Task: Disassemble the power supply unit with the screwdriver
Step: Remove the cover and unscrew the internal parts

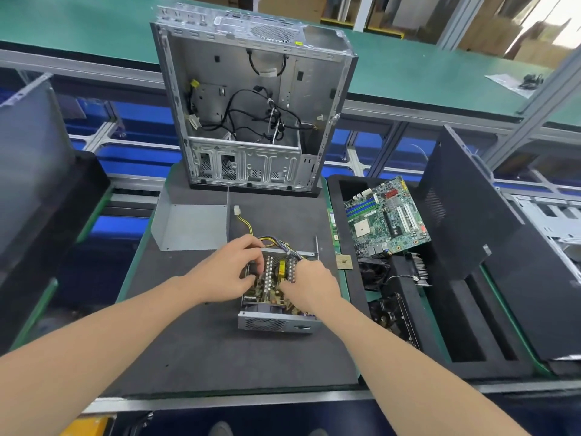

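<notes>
Loose metal cover [188, 226] lies on desk [220, 357], just beyond left hand [232, 270]. Left fingers [256, 264] curled, pinching parts inside open power supply unit [273, 322], under both hands. Right hand [311, 287]: fingers dip into unit, grip hidden, cannot tell. Motherboard [386, 218] well right of right fingers.

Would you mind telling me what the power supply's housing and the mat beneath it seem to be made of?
Power supply housing: likely bare sheet steel, dull grey, with punched vent holes. Mat: apparently dark grey foam or rubber, matte, slightly speckled.
</notes>
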Motion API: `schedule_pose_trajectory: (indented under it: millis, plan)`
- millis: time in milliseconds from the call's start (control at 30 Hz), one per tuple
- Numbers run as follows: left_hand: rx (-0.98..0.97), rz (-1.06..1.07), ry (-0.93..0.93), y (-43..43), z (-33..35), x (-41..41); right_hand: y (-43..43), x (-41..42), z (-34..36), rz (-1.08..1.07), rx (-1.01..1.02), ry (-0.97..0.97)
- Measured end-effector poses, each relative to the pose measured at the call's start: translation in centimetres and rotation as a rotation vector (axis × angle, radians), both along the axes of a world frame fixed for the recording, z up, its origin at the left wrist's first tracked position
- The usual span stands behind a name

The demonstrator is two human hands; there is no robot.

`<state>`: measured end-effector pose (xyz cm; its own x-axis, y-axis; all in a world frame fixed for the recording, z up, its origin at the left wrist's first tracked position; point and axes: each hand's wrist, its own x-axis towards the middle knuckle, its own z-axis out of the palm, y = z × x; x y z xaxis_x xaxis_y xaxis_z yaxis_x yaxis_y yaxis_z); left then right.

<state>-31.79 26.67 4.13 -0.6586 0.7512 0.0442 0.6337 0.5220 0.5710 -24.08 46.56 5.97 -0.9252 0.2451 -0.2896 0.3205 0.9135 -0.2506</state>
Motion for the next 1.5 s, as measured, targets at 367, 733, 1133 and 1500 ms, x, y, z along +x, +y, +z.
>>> schedule_pose_trajectory:
  millis: [367, 733, 1133, 1500]
  plan:
    - [-0.015, 0.009, 0.169, -0.5, 0.4, 0.4, 1.4, 1.1, -0.5, -0.064, -0.032, 0.108]
    - [-0.181, -0.299, -0.146, 1.6, 3.8, 2.2, 2.1, 1.5, -0.7, -0.068, -0.007, 0.145]
    - [-0.360, -0.245, -0.164, 3.2, 3.8, 2.1, 3.8, 1.6, -0.6, 0.029, -0.160, 0.127]
    - [-0.395, -0.099, -0.247, 5.7, 3.6, 4.4, 3.5, 1.5, -0.7, 0.014, -0.145, 0.123]
